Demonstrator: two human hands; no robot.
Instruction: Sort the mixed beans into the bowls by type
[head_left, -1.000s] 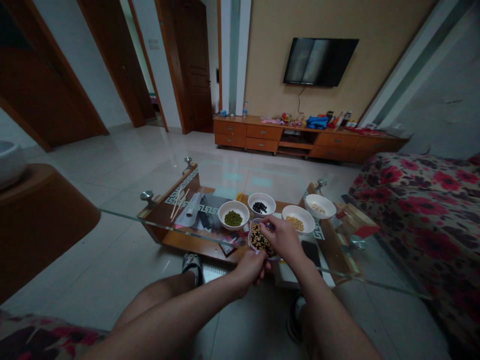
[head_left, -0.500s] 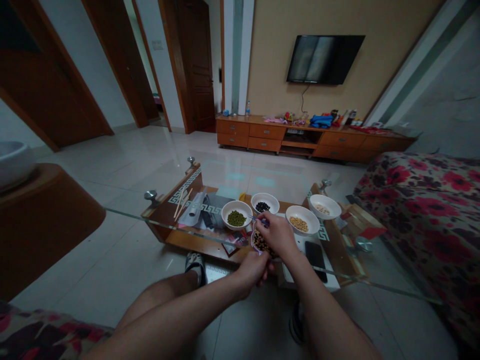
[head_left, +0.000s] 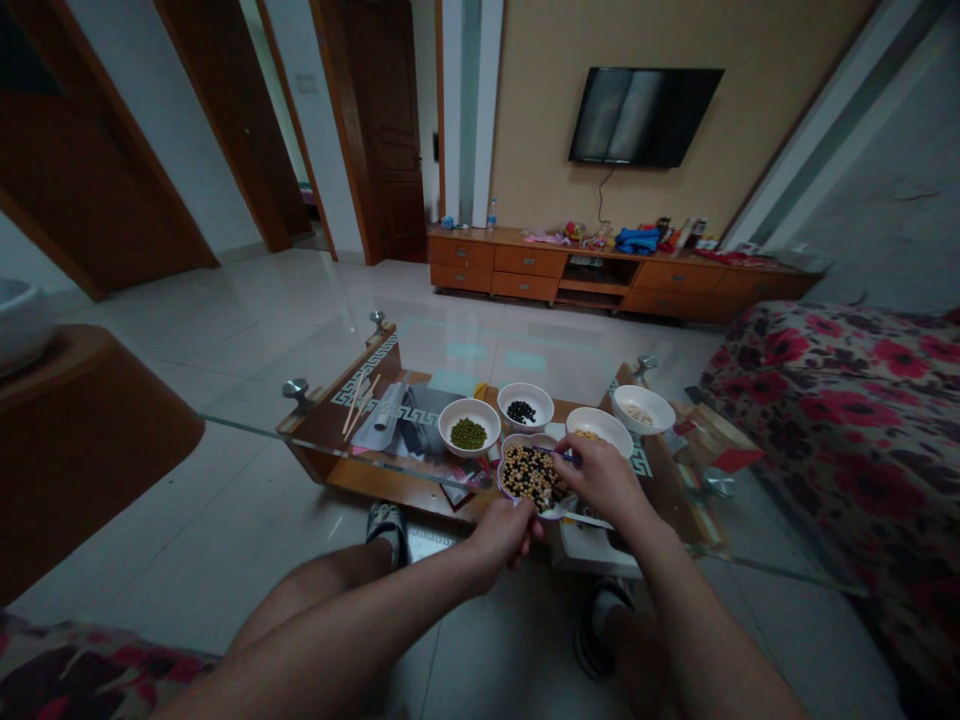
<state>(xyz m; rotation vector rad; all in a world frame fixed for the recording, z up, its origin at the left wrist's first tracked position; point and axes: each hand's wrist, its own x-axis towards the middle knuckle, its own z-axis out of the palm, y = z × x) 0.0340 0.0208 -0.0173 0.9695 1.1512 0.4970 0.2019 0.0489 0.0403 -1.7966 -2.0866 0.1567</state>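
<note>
The mixed-bean bowl (head_left: 501, 478) is in the person's grip, close to the near edge of the glass surface (head_left: 240, 425), and tips slightly toward them. Whether it rests on the glass or is lifted clear, I cannot tell. It is packed with dark and pale beans.

The bowl looks like glazed ceramic, so it should feel stiff, fairly light and brittle if knocked. The hard, round beans would roll easily, so it calls for a level hold. The rim or the underside offers the safest place to grip it.

The left hand (head_left: 502, 540) is closed around the near rim, with its fingers curled under the bowl. The right hand (head_left: 604, 482) is narrowed to a pinch on a thin utensil (head_left: 566, 457) with a bluish end, its tip reaching over the beans. The exact kind of utensil is too small to tell, as is whether it touches them.

Just beyond stand the green-bean bowl (head_left: 439, 425) and the black-bean bowl (head_left: 525, 388). To the right are the yellow-bean bowl (head_left: 619, 428), close behind the right hand, and the pale-bean bowl (head_left: 664, 405). Chopsticks (head_left: 358, 405) lie well to the left, below the glass.
</note>
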